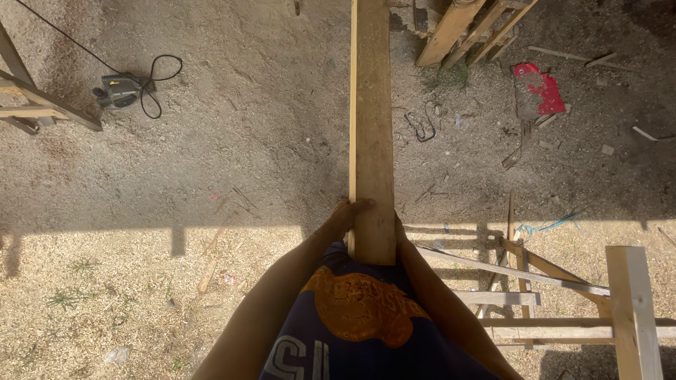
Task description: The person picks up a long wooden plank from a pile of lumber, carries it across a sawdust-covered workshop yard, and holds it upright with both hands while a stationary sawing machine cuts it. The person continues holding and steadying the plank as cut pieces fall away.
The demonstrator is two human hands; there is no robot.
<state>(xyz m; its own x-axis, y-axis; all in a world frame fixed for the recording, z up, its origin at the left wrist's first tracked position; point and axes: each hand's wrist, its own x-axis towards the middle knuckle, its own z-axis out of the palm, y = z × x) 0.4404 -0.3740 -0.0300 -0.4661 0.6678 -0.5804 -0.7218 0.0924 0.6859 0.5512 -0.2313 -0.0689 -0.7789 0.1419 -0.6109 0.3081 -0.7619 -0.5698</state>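
A long wooden plank (372, 119) runs from my waist straight ahead to the top edge of the view, held above the sawdust-covered ground. My left hand (346, 214) grips its left edge near the near end, fingers curled over the top face. My right hand (399, 231) is at the right edge of the same end, mostly hidden behind the plank. The plank's near end rests against my dark blue shirt with an orange print (359, 309).
A corded power tool (118, 90) lies on the ground at far left beside a wooden frame (42, 105). Stacked timber (468, 28) is at top right, a red handsaw (539, 90) near it. A wooden trestle frame (563, 309) stands at lower right.
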